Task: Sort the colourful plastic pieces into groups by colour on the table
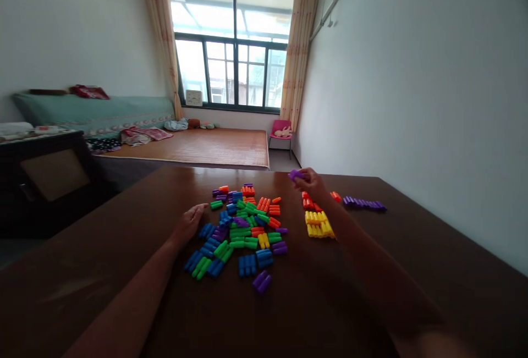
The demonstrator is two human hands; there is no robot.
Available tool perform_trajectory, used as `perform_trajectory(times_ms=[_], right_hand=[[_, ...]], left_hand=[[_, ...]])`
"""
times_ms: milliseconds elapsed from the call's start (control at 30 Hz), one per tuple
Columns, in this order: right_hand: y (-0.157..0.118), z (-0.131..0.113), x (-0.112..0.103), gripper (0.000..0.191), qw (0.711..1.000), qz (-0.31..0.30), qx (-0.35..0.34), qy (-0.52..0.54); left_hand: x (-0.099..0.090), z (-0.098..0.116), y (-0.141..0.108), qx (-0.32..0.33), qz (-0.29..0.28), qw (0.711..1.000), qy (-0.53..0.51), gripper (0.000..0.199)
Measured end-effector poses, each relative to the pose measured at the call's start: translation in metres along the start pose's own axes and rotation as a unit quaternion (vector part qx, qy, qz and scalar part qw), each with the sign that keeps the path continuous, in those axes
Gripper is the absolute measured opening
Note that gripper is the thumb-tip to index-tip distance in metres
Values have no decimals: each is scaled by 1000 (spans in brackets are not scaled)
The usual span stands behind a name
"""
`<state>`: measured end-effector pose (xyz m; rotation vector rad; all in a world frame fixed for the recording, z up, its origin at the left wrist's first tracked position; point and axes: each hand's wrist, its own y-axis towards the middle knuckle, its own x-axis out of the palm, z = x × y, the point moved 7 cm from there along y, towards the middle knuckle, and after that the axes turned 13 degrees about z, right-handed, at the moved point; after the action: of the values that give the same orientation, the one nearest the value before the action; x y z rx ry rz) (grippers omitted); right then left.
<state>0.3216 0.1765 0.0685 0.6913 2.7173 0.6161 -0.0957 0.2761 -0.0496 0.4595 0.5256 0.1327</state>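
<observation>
My right hand [310, 183] pinches a purple block [296, 175]; my left hand [193, 216] lies loosely open, empty. Centre-right, yellow blocks [317, 225] sit grouped; mid-frame, a mixed pile [240, 232] remains.

The window [233, 43] glares white, leaving the tabletop [317, 303] dim.

1. Left hand [191, 219]: pretty chill, fingers [200, 208] loosely stretched forward, left forearm [138, 286] trailing back behind them.
2. Right hand [312, 184]: fingertips [300, 183] pinched together, aimed leftish, right forearm [373, 256] slanting back and right from them.
3. Hands are well apart, right fingers reaching further forward than the left ones.
</observation>
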Motion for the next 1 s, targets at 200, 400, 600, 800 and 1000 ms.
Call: perform_trajectory(times_ms=[200,400,600,800,1000], right_hand=[[-24,99,-245,30,888,283,16,-361],[-62,165,-315,32,784,201,91,-580],[-57,182,-317,53,876,118,175,-433],[-63,190,-322,57,896,136,212,-366],[-52,188,-298,40,877,131,153,-437]], left_hand=[[3,-6,5,-4,-27,996,85,60],[5,-13,11,19,-31,994,100,59],[2,-5,8,25,-38,992,121,58],[1,-3,10,32,-40,989,137,57],[2,2,8,33,-45,989,140,57]])
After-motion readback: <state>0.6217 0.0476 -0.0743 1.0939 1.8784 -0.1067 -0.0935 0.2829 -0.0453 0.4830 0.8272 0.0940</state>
